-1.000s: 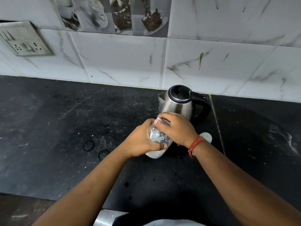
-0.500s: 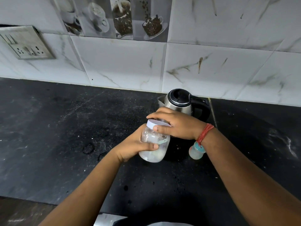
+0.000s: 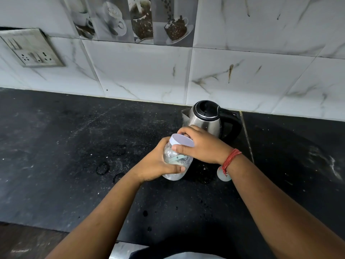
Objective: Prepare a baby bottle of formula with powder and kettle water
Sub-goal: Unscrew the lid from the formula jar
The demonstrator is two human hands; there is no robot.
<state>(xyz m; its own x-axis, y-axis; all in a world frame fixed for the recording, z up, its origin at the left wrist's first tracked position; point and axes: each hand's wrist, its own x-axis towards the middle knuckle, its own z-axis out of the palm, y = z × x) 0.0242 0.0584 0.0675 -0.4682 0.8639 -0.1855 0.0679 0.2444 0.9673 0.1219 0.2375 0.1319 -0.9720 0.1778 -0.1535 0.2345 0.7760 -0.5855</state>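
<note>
A clear plastic powder jar [image 3: 176, 161] with a pale scoop inside is held tilted above the black counter [image 3: 65, 156]. My left hand [image 3: 155, 165] grips the jar's body from the left. Its white lid [image 3: 182, 140] is gripped at the rim by my right hand [image 3: 201, 146]. A steel kettle [image 3: 205, 118] with a black lid and handle stands just behind, near the wall. The baby bottle [image 3: 222, 174] stands on the counter, mostly hidden behind my right wrist.
A marble-tiled wall [image 3: 242, 71] runs along the back of the counter. A socket plate [image 3: 31, 48] is mounted on it at the far left. Wet ring marks [image 3: 102, 168] lie left of my hands. The counter's front edge is at the bottom left.
The jar has been lifted off the counter and tilted, so its white lid now shows. My right hand has shifted round the lid's rim.
</note>
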